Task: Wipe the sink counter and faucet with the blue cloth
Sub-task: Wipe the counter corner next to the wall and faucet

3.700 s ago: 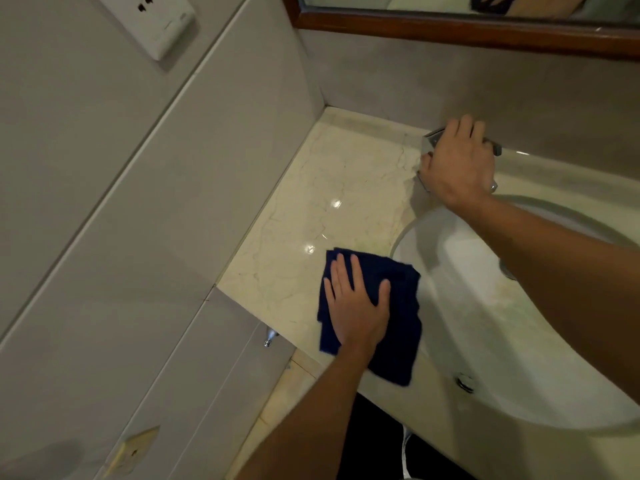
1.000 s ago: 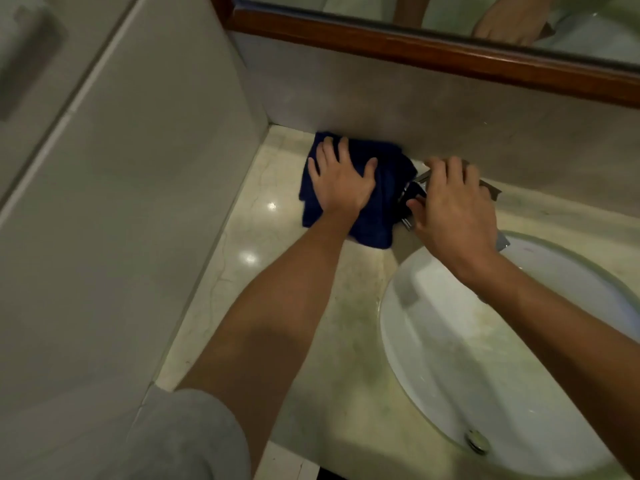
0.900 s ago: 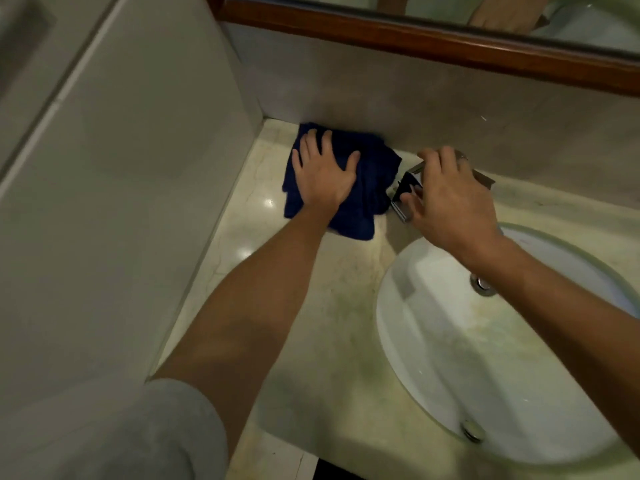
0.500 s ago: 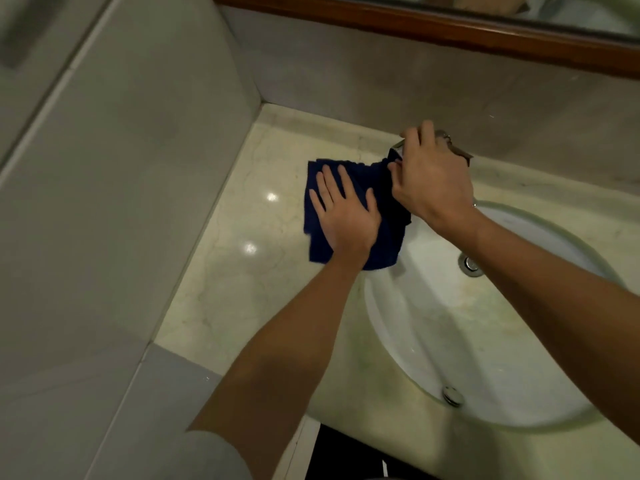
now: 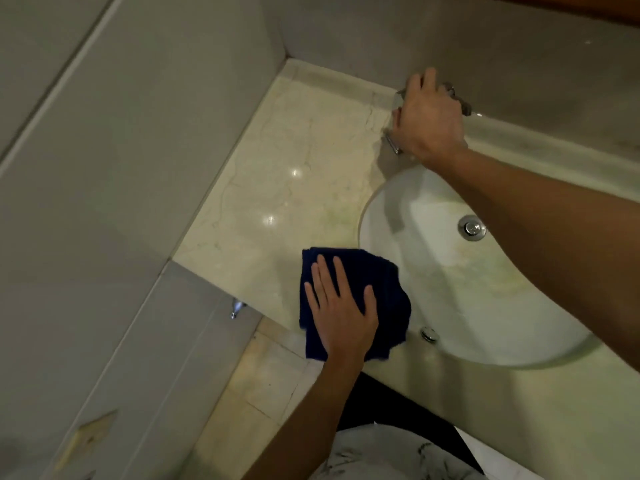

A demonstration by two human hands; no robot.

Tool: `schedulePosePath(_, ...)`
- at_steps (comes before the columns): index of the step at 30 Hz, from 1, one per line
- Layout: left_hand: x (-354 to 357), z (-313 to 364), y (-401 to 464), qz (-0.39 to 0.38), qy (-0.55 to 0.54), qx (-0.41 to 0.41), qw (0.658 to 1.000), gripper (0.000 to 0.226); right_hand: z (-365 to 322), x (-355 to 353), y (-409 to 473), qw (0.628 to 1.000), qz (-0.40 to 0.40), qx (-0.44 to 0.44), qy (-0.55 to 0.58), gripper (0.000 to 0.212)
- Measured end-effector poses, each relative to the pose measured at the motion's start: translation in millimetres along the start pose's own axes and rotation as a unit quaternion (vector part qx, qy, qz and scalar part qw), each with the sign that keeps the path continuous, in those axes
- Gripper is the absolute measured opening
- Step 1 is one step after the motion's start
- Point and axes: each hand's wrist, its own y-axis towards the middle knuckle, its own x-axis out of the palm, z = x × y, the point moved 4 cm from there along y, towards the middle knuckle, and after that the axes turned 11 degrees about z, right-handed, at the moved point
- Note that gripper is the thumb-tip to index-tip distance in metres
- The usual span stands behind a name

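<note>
A dark blue cloth (image 5: 388, 296) lies folded at the front edge of the cream marble counter (image 5: 294, 161), just left of the white basin (image 5: 450, 289). My left hand (image 5: 341, 313) presses flat on the cloth, fingers spread and pointing away from me. My right hand (image 5: 427, 119) reaches over the basin and is wrapped over the chrome faucet (image 5: 393, 145) at the back wall. Only small metal ends of the faucet show around the hand.
Grey tiled walls close in the counter on the left and behind. The basin has a chrome drain (image 5: 471, 228) and an overflow fitting (image 5: 428, 334). A small chrome knob (image 5: 236, 308) sticks out under the counter's left front edge. Beige floor tiles lie below.
My left hand has slid the cloth from the back of the counter beside the faucet toward me to the front edge. My right hand has stayed on the faucet.
</note>
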Motion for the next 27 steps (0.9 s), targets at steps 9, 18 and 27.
schedulePosePath(9, -3, 32, -74, -0.016, -0.015, -0.135, 0.991, 0.075, -1, 2, 0, 0.999, -0.012, 0.003, -0.037, 0.050)
schedulePosePath(18, 2, 31, -63, 0.008, -0.010, -0.127, 0.992, 0.075, 0, -1, 1, 1.000, -0.004, 0.006, -0.023, 0.048)
schedulePosePath(27, 6, 2, 76, 0.031, 0.014, -0.010, 0.999, 0.075, 3, 2, 5, 1.000, 0.017, 0.009, 0.003, 0.039)
